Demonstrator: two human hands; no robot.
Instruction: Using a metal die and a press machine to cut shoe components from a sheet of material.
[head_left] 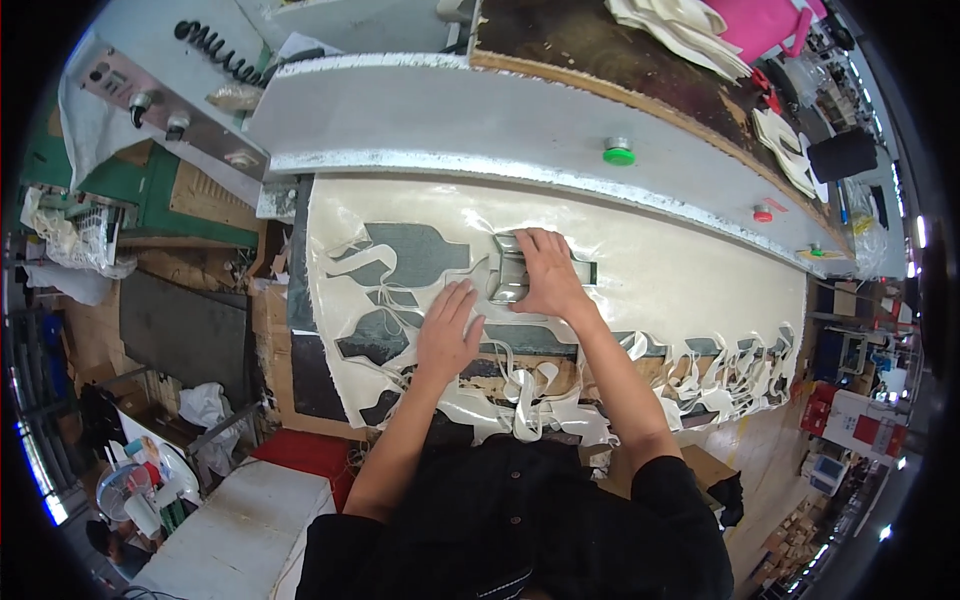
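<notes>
A cream sheet of leather-like material (650, 255) lies spread on the dark worktop in front of me. My right hand (550, 280) grips a metal cutting die (511, 270), its thumb and fingers spanning the frame as it rests on the sheet. To its left, my left hand (449, 335) lies flat on the sheet with fingers stretched out, holding nothing. Beyond that hand is a large cut-out opening (415, 250) showing the dark surface below. Thin curled offcut strips (525, 390) hang along the sheet's ragged near edge.
A grey press beam (420, 120) spans the far side, bearing a green button (619, 155) and a red button (762, 213). Above it, a dark shelf (570, 45) holds cream pieces and a pink container (765, 28). At lower left are a white table (235, 530), a fan (127, 490) and another person (122, 550).
</notes>
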